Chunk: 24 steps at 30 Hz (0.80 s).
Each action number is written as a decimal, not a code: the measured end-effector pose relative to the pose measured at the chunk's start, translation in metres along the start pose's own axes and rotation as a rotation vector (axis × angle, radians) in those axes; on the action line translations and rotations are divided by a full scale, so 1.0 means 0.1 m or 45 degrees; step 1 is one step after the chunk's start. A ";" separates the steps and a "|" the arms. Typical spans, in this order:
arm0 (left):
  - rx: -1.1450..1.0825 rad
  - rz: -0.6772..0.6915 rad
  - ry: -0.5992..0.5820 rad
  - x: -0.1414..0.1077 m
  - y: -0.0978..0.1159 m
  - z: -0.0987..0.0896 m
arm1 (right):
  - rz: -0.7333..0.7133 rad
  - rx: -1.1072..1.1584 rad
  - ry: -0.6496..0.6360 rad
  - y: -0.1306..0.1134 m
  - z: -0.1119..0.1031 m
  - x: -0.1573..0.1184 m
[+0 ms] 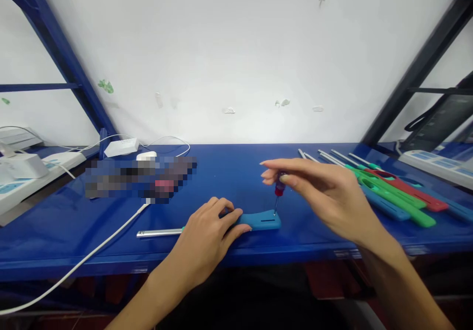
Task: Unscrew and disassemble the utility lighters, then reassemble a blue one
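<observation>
A blue long-necked lighter (260, 220) lies flat near the front edge of the blue table, its metal tube pointing left. My left hand (209, 229) is closed over its middle and presses it down, hiding the trigger area. In my right hand (325, 192) a small screwdriver (280, 188) with a red and purple handle stands nearly upright. Thumb and fingers pinch the handle. The screwdriver's tip meets the right end of the lighter's body, beside a dark slot.
Several green, red and blue lighters (399, 199) lie in a pile at the right. Power strips (439, 170) sit at both sides. A white cable (88, 256) crosses the left of the table (229, 172), near blurred-out items. A white wall stands behind.
</observation>
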<state>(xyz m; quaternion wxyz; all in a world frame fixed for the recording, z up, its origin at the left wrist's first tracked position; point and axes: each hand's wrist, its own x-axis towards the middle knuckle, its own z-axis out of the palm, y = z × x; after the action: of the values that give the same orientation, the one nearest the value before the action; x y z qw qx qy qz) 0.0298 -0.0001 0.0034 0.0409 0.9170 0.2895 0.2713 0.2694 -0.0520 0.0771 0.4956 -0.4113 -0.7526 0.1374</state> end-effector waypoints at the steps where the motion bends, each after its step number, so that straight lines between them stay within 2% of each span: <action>1: 0.002 0.001 -0.004 0.00 0.00 0.00 | -0.005 -0.006 0.029 0.00 -0.01 0.01; 5: 0.000 0.008 -0.012 0.00 -0.01 0.01 | -0.069 -0.213 0.094 0.01 -0.05 0.04; 9: 0.017 0.031 0.000 0.00 -0.02 0.01 | 0.012 -0.069 -0.005 0.02 -0.07 0.03; 11: 0.032 0.038 0.009 0.00 -0.02 0.01 | 0.031 0.011 0.037 0.01 -0.06 0.03; 14: 0.035 0.049 0.013 -0.01 -0.02 0.01 | -0.013 -0.092 0.114 -0.01 -0.03 0.04; 16: 0.026 0.047 0.011 -0.01 -0.02 0.01 | -0.049 -0.176 0.071 -0.02 -0.03 0.03; 20: 0.019 0.035 -0.004 -0.01 -0.02 0.01 | 0.012 0.098 -0.028 0.00 -0.02 0.03; 22: 0.020 0.035 -0.006 0.00 -0.02 0.01 | 0.031 0.185 0.054 0.02 0.01 0.04; 24: 0.016 0.036 -0.009 0.00 -0.02 0.01 | 0.006 0.088 0.149 0.03 0.02 0.05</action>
<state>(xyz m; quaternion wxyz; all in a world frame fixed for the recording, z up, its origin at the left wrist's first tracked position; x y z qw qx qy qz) 0.0293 0.0016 0.0025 0.0324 0.9222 0.2780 0.2669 0.2682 -0.0458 0.0768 0.5521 -0.4031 -0.7162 0.1402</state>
